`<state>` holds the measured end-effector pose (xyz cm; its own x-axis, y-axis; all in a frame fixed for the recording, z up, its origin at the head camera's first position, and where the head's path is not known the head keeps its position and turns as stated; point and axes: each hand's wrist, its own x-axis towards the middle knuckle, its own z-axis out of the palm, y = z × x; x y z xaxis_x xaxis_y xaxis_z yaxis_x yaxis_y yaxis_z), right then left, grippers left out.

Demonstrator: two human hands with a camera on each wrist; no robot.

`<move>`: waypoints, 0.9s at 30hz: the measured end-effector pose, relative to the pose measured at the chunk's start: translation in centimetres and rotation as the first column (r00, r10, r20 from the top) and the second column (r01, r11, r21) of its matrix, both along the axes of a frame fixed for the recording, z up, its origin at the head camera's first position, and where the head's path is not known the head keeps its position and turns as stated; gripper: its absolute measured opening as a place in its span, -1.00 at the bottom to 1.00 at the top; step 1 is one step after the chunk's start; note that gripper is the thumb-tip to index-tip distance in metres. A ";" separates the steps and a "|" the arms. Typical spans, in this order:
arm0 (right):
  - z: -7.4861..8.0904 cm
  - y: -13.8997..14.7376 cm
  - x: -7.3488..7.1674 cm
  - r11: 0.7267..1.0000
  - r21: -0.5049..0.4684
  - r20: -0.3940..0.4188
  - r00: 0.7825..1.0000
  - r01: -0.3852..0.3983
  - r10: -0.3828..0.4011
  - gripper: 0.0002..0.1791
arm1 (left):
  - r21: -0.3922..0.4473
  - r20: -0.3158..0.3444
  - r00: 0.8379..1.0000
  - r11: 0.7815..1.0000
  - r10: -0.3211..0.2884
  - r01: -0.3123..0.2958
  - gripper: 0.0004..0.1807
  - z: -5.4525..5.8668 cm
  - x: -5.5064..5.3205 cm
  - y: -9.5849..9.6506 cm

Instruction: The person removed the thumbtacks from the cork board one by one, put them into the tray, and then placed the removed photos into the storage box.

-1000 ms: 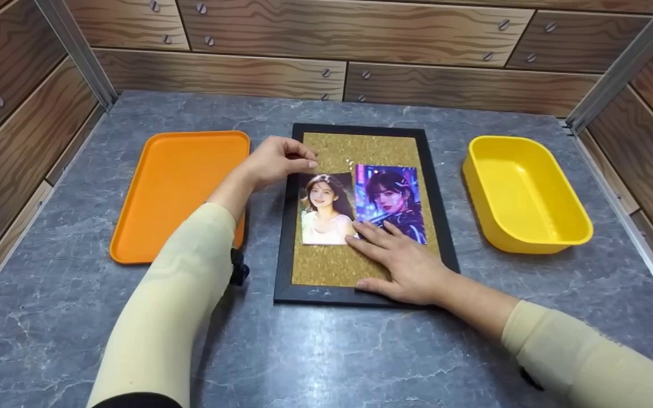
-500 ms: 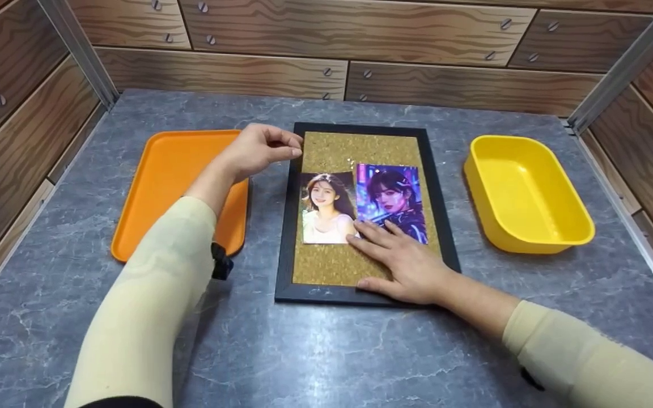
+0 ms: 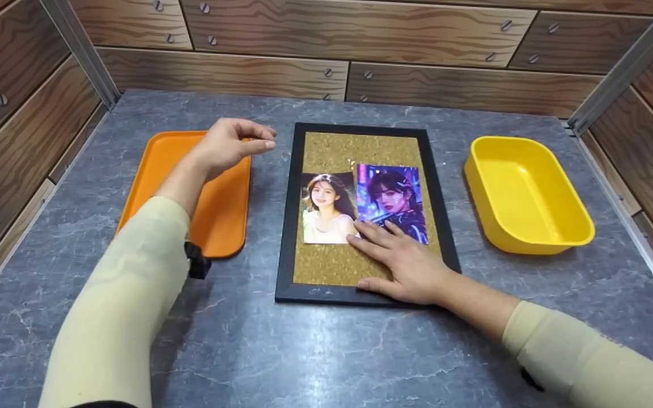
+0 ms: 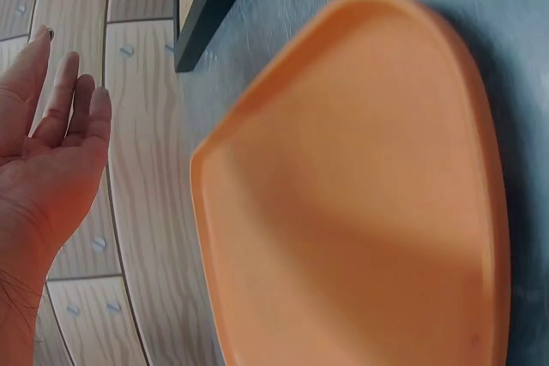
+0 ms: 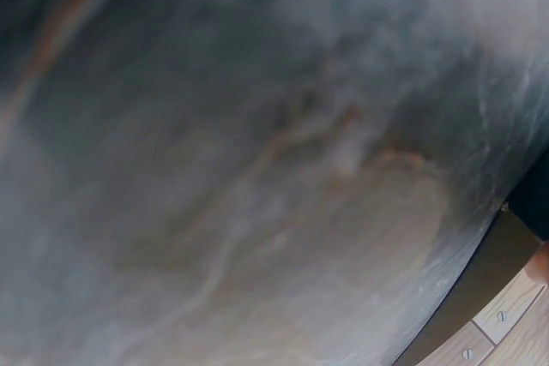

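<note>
In the head view, a black-framed cork board [image 3: 326, 263] lies on the table with two photos on it. The left photo [image 3: 327, 212] is of a person in white; the right one [image 3: 391, 195] is a purple-blue picture. Small shiny specks, perhaps pins, show near their top edges. My right hand [image 3: 408, 266] lies spread over the board's lower right, fingertips on the photos' lower parts and thumb on the frame. My left hand [image 3: 233, 146] hovers over the orange tray [image 3: 224, 221], fingers loosely bent, nothing visible between them. The left wrist view shows that hand [image 4: 51, 143] beside the tray.
A yellow bin [image 3: 522, 192] stands right of the board. Wood-patterned walls [image 3: 326, 28] enclose the grey marbled table [image 3: 304, 351] at the back and sides. In the right wrist view, mostly blurred tabletop shows, with the board's frame edge [image 5: 480, 285] at lower right.
My left hand has moved left, from above the left photo's top corner, past the frame's edge, to over the orange tray. The right hand and both photos stay in place.
</note>
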<state>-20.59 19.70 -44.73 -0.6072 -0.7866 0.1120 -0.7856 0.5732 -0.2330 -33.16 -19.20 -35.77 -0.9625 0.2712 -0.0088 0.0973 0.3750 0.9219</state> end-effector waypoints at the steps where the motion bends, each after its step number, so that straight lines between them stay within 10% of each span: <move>1: 0.0 0.0 0.0 1.000 0.000 -0.001 1.000 0.000 0.000 -0.08 | -0.003 0.005 1.000 1.000 0.009 -0.009 -0.78 0.0 0.0 -0.3; 27: 0.0 0.1 0.1 1.000 0.006 0.000 1.000 0.001 -0.001 -0.08 | -0.033 0.049 0.990 0.991 0.131 -0.129 -0.68 -0.3 1.4 -6.2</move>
<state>-20.48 19.75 -44.75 -0.6076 -0.7869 0.1072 -0.7853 0.5751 -0.2295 -31.75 -25.36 -36.03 -0.9876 0.1426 -0.0652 -0.0013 0.4085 0.9128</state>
